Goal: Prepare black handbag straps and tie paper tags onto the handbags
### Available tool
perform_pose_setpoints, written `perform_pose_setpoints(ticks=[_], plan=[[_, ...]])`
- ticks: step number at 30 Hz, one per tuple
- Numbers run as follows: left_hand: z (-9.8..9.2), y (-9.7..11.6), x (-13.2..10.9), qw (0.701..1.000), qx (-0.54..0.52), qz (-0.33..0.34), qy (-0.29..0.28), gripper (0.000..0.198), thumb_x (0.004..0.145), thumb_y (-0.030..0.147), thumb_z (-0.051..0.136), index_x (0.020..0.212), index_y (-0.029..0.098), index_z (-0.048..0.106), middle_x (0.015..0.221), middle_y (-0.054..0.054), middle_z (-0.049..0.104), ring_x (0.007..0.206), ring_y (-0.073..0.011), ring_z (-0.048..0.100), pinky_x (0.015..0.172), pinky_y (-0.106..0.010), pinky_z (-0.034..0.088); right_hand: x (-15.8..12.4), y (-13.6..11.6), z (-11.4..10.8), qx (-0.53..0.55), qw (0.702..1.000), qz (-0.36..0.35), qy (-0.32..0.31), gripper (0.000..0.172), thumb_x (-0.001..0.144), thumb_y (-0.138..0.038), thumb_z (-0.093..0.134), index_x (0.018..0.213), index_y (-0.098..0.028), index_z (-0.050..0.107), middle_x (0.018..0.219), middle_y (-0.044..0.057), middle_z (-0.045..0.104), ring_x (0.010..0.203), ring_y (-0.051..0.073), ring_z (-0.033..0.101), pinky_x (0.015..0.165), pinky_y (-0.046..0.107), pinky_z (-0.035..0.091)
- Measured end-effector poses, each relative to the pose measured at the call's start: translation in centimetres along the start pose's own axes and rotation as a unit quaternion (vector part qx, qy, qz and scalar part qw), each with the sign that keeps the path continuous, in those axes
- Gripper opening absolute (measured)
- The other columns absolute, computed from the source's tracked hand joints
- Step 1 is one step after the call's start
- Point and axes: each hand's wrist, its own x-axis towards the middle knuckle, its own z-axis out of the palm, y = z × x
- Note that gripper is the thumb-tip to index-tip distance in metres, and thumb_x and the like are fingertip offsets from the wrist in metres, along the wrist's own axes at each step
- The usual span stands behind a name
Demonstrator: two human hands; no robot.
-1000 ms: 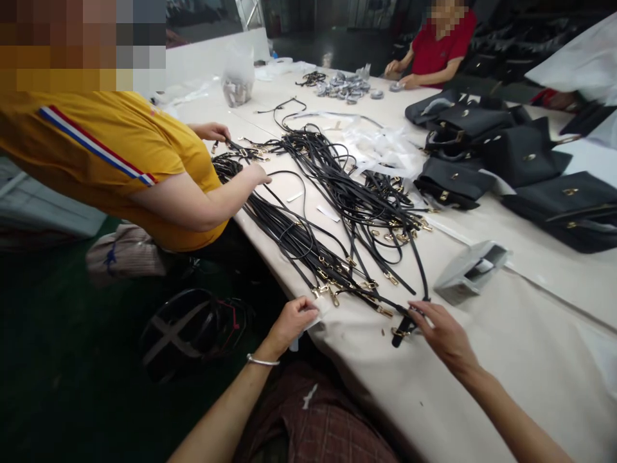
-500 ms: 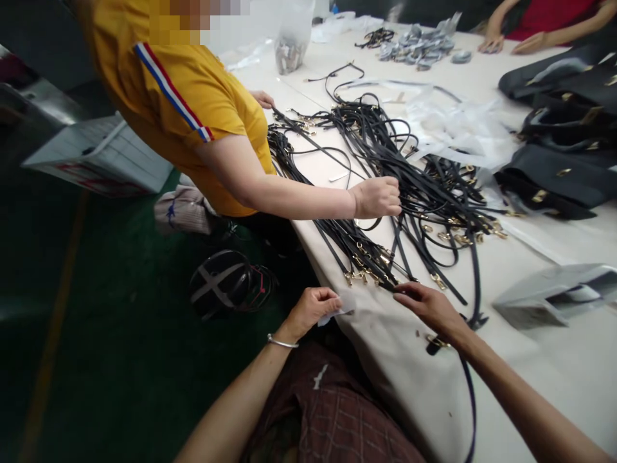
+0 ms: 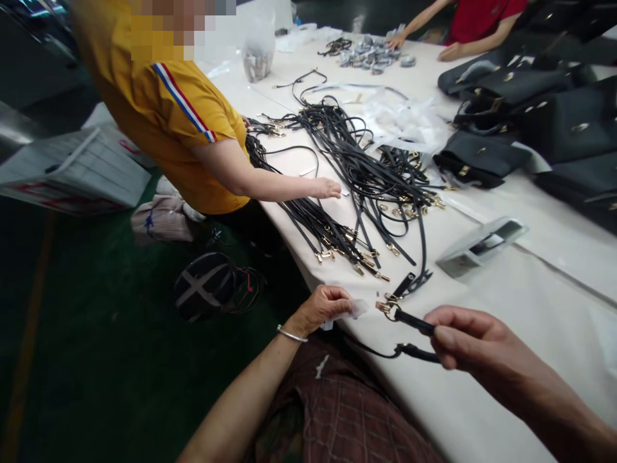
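Between the thumb and fingers of my left hand [image 3: 324,310] is a small translucent plastic piece [image 3: 357,308], just off the table's front edge. My right hand [image 3: 467,337] pinches a black strap [image 3: 413,322] with gold metal hardware at its end. Below that hangs another stretch of black strap [image 3: 418,353], running back toward the table edge. Beyond my hands lies a large tangled pile of black straps [image 3: 337,151] with gold clasps. Near the held strap, a small black tool [image 3: 420,283] rests on the table.
A person in a yellow shirt [image 3: 193,128] reaches over the straps from the left. Black bags [image 3: 482,154] and a grey plastic holder [image 3: 482,247] stand at the right. Another person in red [image 3: 477,26] touches grey wrapped pieces [image 3: 371,54]. A black stool [image 3: 207,289] is below left.
My right hand has moved right and nearer, lifting a strap away from the pile. The yellow-shirted person's hand has shifted left and opened. The view has turned rightward.
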Motion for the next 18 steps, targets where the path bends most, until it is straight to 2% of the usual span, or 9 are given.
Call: perform_pose_setpoints(ticks=[5,10,14,18], plan=[[3.1,-0.9,-0.4,0.998,-0.013,-0.002,-0.063,0.053,0.056,0.058,0.088,0.074,0.01,0.077,0.074,-0.009,0.072,0.067,-0.0147,0.061,0.064,-0.023,0.045,-3.6,0.2,-0.1,0.015,0.999,-0.013,-0.046,0.038,0.07,-0.055,0.083,0.077,-0.019,0.076,0.05,-0.001,0.056,0.052,0.01,0.042,0.055,0.024,0.035],[6.1,-0.9,-1.2,0.994,-0.03,0.009,-0.102,0.056,0.051,0.06,0.089,0.071,0.009,0.077,0.073,-0.011,0.071,0.065,-0.0169,0.062,0.064,-0.026,0.046,-5.5,2.0,-1.0,0.022,0.999,-0.001,-0.038,0.04,0.069,-0.056,0.084,0.078,-0.018,0.075,0.05,-0.001,0.056,0.051,0.009,0.041,0.054,0.023,0.034],[8.1,-0.8,-2.2,0.992,-0.041,0.025,-0.115,0.057,0.05,0.061,0.09,0.069,0.009,0.077,0.07,-0.01,0.069,0.064,-0.0161,0.061,0.065,-0.027,0.045,-6.1,3.6,-1.8,0.017,0.999,0.023,-0.027,0.04,0.069,-0.055,0.084,0.078,-0.017,0.073,0.053,-0.002,0.057,0.051,0.009,0.043,0.054,0.022,0.034],[9.1,-1.4,-3.0,0.992,-0.043,0.032,-0.111,0.058,0.05,0.061,0.09,0.07,0.009,0.078,0.071,-0.011,0.07,0.064,-0.0161,0.06,0.063,-0.027,0.044,-6.7,4.4,-2.1,-0.007,0.999,0.044,-0.017,0.042,0.068,-0.057,0.084,0.078,-0.018,0.072,0.055,-0.001,0.059,0.052,0.01,0.047,0.055,0.023,0.035]])
